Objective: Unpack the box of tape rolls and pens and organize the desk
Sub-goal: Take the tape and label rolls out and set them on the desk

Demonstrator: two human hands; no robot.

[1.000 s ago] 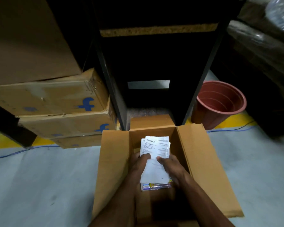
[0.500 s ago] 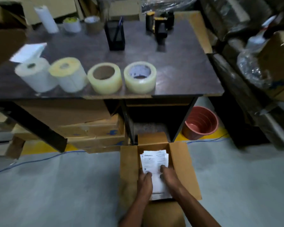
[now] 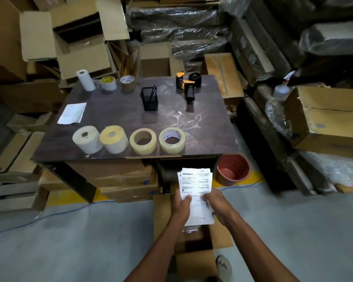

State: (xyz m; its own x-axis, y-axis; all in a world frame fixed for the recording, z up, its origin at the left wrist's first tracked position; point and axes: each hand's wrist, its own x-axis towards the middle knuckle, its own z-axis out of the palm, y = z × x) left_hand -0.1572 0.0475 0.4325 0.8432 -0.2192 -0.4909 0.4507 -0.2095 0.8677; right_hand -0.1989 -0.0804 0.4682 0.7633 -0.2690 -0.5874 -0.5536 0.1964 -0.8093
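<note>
two hands on one stack of printed papers (image 3: 196, 192), held over the open cardboard box (image 3: 161, 216) on the floor. left hand (image 3: 181, 207) clamped on the stack's left edge, thumb across the front sheet, fingers hidden behind. right hand (image 3: 216, 206) pinching the lower right edge, thumb on top. upper half of the stack fanned out above both grips, sheets slightly offset, header print facing up. lower end poking out below the palms, above the box's dark inside.

beyond the box, farther from the person: dark desk (image 3: 208, 137) with four rolls lined along its near edge. from left: white label roll (image 3: 87, 139), yellowish label roll (image 3: 114, 139), clear tape roll (image 3: 143, 141), second clear tape roll (image 3: 172, 140), the first two touching, the others just beside each other. toward the desk's middle, black mesh pen holder (image 3: 149, 98) with pens standing in it. near the far right, tape dispenser (image 3: 188, 84), black and yellow. along the far left edge, upright white roll (image 3: 85, 80), yellow-cored tape roll (image 3: 108, 83), brown tape roll (image 3: 128, 84). loose paper sheet (image 3: 72, 113) lying flat at the desk's left side.

right of the box, by the desk's base, reddish plastic pot (image 3: 233, 169) on the floor.
</note>
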